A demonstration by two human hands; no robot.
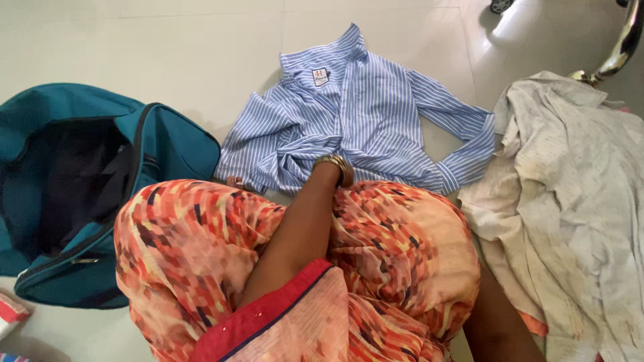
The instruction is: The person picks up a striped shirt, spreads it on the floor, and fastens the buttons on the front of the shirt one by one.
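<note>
A blue and white striped shirt lies spread on the pale floor, collar away from me. My left forearm reaches out between my knees, which are covered in orange patterned cloth. My left hand shows only as a wrist with gold bangles. Its fingers are buried in the shirt's lower hem, and the fabric is gathered into folds around them. My right upper arm shows at the lower right, with the hand out of sight.
An open teal duffel bag with a dark inside sits on the floor at left. A crumpled off-white garment is heaped at right. A chrome chair leg stands at the top right.
</note>
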